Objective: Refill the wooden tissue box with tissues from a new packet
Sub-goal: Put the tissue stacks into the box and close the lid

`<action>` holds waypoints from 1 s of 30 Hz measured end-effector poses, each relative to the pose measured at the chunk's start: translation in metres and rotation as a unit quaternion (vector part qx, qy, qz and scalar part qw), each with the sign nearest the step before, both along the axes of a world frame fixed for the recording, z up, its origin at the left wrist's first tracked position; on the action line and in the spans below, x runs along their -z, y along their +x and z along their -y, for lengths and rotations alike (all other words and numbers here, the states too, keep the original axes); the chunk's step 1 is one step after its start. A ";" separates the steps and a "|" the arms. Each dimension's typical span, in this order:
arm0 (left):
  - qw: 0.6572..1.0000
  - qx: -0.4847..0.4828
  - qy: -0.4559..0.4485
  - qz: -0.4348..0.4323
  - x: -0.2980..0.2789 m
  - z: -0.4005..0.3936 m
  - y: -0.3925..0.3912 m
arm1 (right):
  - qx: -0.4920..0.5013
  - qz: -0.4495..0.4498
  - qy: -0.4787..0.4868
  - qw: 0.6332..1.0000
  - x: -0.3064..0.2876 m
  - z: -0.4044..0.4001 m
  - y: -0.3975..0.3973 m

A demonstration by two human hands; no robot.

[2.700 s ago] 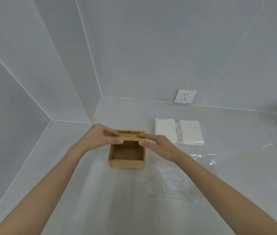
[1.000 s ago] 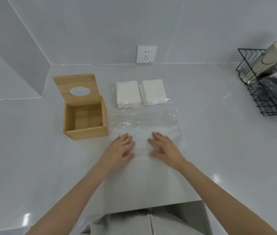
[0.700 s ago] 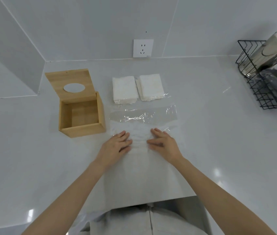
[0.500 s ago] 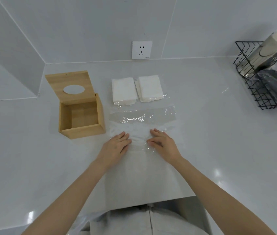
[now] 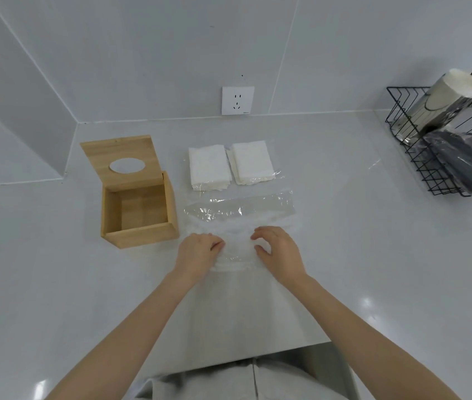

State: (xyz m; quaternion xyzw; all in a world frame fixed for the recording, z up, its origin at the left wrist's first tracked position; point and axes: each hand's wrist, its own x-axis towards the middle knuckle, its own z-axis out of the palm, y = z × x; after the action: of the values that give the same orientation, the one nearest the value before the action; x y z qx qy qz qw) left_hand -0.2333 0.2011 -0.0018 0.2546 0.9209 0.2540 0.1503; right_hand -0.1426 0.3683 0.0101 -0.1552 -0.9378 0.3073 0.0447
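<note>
Since half a second ago both hands have curled their fingers on the clear tissue packet point(image 5: 237, 238) at mid-frame: the left hand point(image 5: 197, 255) now bunches the plastic under bent fingers, and the right hand point(image 5: 281, 255) arches over it with fingers clawed, though whether either truly pinches it I cannot tell. Left of the packet on the desk point(image 5: 373, 241) stands the wooden tissue box point(image 5: 139, 209), lid point(image 5: 122, 160) tipped back, with two tissue stacks point(image 5: 230, 166) above centre.

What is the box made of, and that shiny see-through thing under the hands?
The box looks like pale wood with a smooth matte finish; faint grain shows on its walls. The wrapper seems to be thin clear plastic film: it wrinkles, glints, and the counter shows through.
</note>
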 end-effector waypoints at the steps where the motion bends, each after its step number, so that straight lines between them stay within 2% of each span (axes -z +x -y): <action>1: 1.000 -0.012 0.007 -0.008 -0.003 -0.001 0.000 | -0.004 -0.056 0.036 0.998 0.001 0.004 0.002; 4: 0.994 -0.054 0.097 -0.004 -0.011 -0.003 0.004 | -0.051 -0.136 0.071 0.987 -0.001 0.019 0.007; 8: 0.974 -0.090 0.206 -0.023 -0.020 -0.007 0.012 | -0.098 -0.029 -0.008 0.995 -0.001 0.034 -0.001; 12: 0.963 -0.080 0.235 -0.104 -0.022 -0.010 0.016 | -0.105 0.045 -0.076 0.991 0.006 0.037 -0.028; 19: 0.940 -0.055 0.287 -0.175 -0.029 -0.010 0.006 | -0.095 0.131 0.016 0.987 0.010 0.033 -0.083; 22: 0.926 -0.035 0.311 -0.210 -0.037 -0.010 0.001 | -0.042 0.084 0.096 0.991 0.026 0.035 -0.099; 26: 0.916 -0.008 0.309 -0.256 -0.040 -0.007 -0.005 | -0.059 0.124 0.111 0.984 0.032 0.029 -0.106; 30: 0.915 -0.025 0.318 -0.248 -0.038 -0.006 -0.006 | -0.115 0.137 0.196 0.964 0.025 0.026 -0.098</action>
State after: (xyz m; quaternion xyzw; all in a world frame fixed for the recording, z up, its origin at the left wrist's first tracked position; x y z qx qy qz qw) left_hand -0.2390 0.2069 0.0358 0.3208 0.8050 0.4661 -0.1785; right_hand -0.2407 0.3427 -0.0146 -0.0750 -0.9884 0.0965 -0.0905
